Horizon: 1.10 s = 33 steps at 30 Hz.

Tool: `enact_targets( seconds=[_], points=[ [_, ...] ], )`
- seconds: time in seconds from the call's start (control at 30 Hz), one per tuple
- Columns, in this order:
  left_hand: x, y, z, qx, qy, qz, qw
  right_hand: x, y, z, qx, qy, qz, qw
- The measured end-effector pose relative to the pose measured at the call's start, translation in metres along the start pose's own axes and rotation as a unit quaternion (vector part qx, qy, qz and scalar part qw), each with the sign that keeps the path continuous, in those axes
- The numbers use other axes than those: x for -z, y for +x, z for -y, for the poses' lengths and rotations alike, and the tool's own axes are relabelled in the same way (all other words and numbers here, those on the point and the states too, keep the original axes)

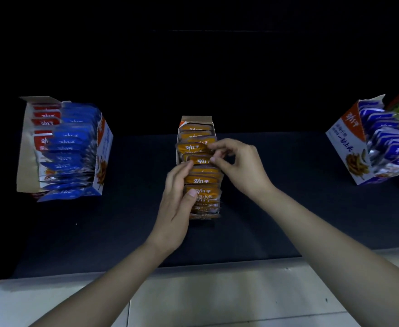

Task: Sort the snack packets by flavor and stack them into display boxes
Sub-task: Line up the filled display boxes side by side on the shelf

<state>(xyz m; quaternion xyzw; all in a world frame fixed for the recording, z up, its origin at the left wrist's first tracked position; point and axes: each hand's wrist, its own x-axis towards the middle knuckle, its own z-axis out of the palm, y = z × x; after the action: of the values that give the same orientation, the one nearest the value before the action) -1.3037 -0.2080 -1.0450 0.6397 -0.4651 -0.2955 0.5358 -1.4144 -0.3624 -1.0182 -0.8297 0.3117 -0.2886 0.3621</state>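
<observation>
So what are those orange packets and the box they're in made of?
Orange packets: probably thin plastic film or foil, since they look glossy and crinkle at the edges. Middle box: looks like matte cardboard, with a plain brown inside on its folded flap.

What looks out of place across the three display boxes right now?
The left cardboard display box mixes flavours: red packets sit beside the blue packets. In the middle box, one orange packet lies crooked where the right hand pinches it.
</observation>
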Motion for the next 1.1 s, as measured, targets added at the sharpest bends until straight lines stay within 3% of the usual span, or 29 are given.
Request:
enact_targets(
  seconds=[0.1, 0.23, 0.33, 0.53, 0.8, 0.97, 1.1],
  points=[
    [-0.001, 0.0, -0.001, -0.011, -0.001, 0.005, 1.0, -0.003, -0.01, 0.002, 0.033, 0.012, 0.004, 0.999],
    [-0.002, 0.004, 0.0, -0.023, 0.034, 0.009, 0.999, -0.004, -0.014, 0.0, 0.007, 0.048, 0.034, 0.998],
    [0.0, 0.008, 0.003, -0.016, 0.051, 0.003, 0.999, -0.005, -0.008, 0.002, 0.025, 0.02, 0.064, 0.997],
    [0.002, 0.005, 0.004, -0.034, 0.072, 0.005, 0.997, -0.006, -0.001, -0.002, -0.009, -0.073, 0.018, 0.997],
    [0.005, 0.005, 0.004, -0.054, 0.075, 0.012, 0.996, 0.011, 0.026, 0.005, -0.059, -0.113, 0.111, 0.986],
    [0.006, 0.004, 0.005, -0.068, 0.075, 0.021, 0.995, 0.018, 0.029, 0.002, -0.039, -0.132, 0.183, 0.973],
    [0.006, 0.004, 0.003, -0.072, 0.072, 0.023, 0.995, 0.015, 0.021, -0.005, -0.011, -0.194, 0.143, 0.97]
  ],
)
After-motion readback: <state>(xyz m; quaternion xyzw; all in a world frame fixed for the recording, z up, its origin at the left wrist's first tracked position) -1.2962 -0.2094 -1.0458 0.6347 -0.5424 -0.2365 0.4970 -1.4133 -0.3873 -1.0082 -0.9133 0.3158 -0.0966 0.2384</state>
